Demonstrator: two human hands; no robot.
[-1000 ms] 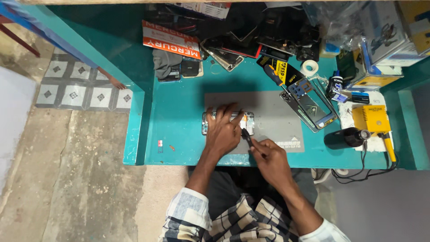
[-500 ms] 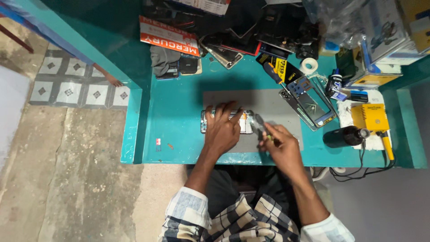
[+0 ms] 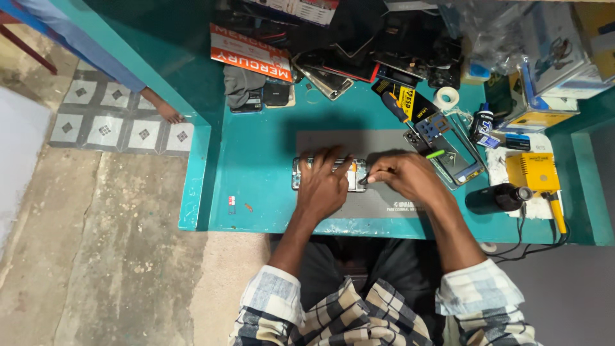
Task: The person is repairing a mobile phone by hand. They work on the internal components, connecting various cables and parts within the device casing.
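Centrally, one opened phone [image 3: 330, 173] flat on one grey mat [image 3: 384, 200] atop the teal table [image 3: 256, 186]. Left hand [image 3: 323, 186] pressed over it, fingers spread, pinning rather than clasping. Right hand [image 3: 403, 176] clenched on one thin tool [image 3: 364, 181], tip at the phone's right end. Nearby: one second phone [image 3: 451, 154], one tape roll [image 3: 446, 97], one yellow box [image 3: 532, 172].

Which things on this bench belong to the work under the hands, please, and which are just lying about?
In use: opened phone, grey mat, left hand, right hand with a small tool.
Lying about: tape roll, yellow box, screwdriver, black bottle.
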